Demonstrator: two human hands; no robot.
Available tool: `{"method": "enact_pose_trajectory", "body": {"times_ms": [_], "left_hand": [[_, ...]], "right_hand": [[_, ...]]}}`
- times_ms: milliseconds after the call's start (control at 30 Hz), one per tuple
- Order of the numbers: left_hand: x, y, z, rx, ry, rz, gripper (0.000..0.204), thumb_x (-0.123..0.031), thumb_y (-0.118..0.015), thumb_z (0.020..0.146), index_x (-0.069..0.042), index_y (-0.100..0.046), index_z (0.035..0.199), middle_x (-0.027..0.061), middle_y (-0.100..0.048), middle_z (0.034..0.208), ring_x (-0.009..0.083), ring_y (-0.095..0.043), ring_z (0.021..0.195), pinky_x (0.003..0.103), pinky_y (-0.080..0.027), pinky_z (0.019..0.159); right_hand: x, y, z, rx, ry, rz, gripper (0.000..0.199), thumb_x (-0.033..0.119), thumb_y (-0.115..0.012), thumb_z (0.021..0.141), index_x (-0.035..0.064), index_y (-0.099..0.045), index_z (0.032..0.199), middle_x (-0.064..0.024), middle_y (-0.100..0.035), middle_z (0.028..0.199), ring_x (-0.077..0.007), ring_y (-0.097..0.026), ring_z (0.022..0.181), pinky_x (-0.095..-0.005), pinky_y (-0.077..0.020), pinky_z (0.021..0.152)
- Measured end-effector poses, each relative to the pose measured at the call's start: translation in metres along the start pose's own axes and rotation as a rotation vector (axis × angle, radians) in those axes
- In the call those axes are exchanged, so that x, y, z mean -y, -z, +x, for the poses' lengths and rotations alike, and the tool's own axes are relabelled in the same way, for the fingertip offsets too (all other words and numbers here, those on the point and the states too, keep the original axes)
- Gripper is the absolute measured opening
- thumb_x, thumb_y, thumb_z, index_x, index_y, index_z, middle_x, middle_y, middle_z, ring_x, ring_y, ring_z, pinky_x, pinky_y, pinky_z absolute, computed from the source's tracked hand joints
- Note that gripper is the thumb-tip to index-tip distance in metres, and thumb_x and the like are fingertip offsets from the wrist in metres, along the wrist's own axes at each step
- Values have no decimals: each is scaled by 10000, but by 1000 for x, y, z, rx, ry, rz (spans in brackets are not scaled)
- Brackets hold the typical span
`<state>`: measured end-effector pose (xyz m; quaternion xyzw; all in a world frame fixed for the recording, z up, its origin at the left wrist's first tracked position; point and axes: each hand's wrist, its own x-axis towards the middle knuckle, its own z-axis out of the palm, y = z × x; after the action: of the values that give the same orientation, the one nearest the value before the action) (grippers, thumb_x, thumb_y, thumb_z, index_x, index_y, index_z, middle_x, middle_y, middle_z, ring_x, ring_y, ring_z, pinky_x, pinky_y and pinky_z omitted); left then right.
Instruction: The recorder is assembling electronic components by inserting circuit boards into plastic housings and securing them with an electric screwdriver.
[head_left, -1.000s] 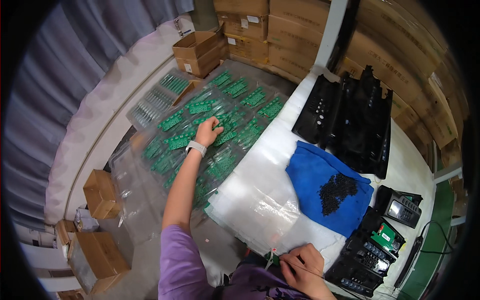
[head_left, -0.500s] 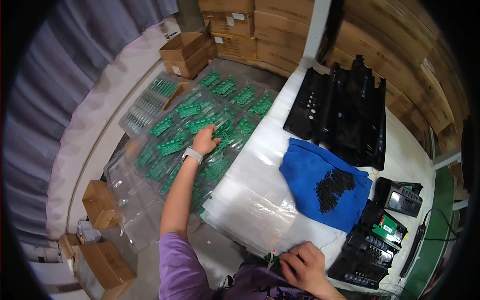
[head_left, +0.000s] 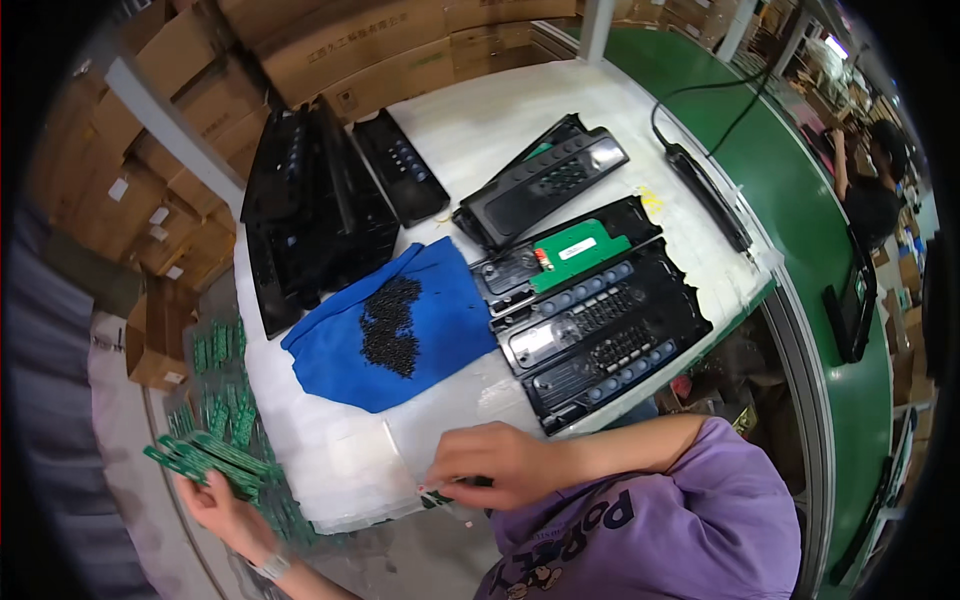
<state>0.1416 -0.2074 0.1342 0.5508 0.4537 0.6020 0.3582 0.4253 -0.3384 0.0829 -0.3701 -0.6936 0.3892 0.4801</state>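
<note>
My left hand (head_left: 222,502) is closed around a small stack of green circuit boards (head_left: 212,458), held out over the trays to the left of the table. More green boards (head_left: 232,410) lie in clear plastic trays below and beyond it. My right hand (head_left: 500,462) hovers at the table's front edge with its fingers curled; a tiny piece shows near the fingertips, too small to name. Between the hands and the far parts, a blue cloth (head_left: 450,300) bears a pile of small black screws (head_left: 390,330). To its right, a green board (head_left: 580,252) sits in a black plastic housing (head_left: 605,335).
Black housings (head_left: 320,200) are stacked at the table's far left, with another assembled black unit (head_left: 545,185) farther back. A corded black electric screwdriver (head_left: 708,195) lies near the right edge. Cardboard boxes (head_left: 350,50) line the back. Another person (head_left: 872,190) works at the far right.
My view has swung to the right. My left hand has lifted a stack of circuit boards from the trays. My right hand remains by the table's front edge, fingers still curled.
</note>
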Motion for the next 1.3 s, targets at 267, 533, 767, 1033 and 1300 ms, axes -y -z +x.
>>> {"method": "enact_pose_trajectory", "body": {"times_ms": [267, 533, 767, 1033, 1300], "left_hand": [[-46, -145, -103, 568, 349, -392, 514, -78, -735, 710, 52, -456, 1122, 81, -579, 978, 130, -572, 852, 238, -450, 767], [-58, -235, -113, 714, 483, -510, 291, -118, -676, 784, 34, -517, 974, 107, -605, 884, 163, -596, 785, 289, -483, 710], [-27, -267, -92, 599, 591, -701, 170, -160, -573, 867, -37, -459, 895, 45, -447, 737, 167, -523, 699, 281, -497, 584], [-4, -264, -92, 493, 700, -611, 139, -166, -562, 858, -63, -472, 888, 24, -420, 729, 156, -481, 685, 273, -432, 588], [0, -272, -94, 542, 796, -515, 170, -175, -584, 829, -51, -487, 897, 36, -431, 731, 166, -473, 661, 276, -394, 608]], "right_hand": [[40, 52, -25, -397, 181, -42, 283, 23, -667, 729, -58, -581, 986, -173, -576, 988, -244, -599, 815, -296, -482, 680], [42, 146, -85, -766, -109, -137, 107, -22, -659, 721, -40, -553, 720, -84, -560, 737, -139, -521, 630, -234, -407, 550], [42, 205, -82, -390, 333, -1151, 218, 33, -667, 574, -23, -634, 782, -34, -541, 681, -157, -534, 598, -249, -396, 483], [6, 200, -67, 47, 352, -1298, 129, 40, -653, 609, 2, -608, 724, -18, -483, 639, -138, -516, 607, -241, -305, 442], [-1, 207, -66, 200, 148, -1117, 122, 83, -651, 627, 26, -616, 728, -51, -540, 762, -173, -576, 758, -263, -406, 518]]}}
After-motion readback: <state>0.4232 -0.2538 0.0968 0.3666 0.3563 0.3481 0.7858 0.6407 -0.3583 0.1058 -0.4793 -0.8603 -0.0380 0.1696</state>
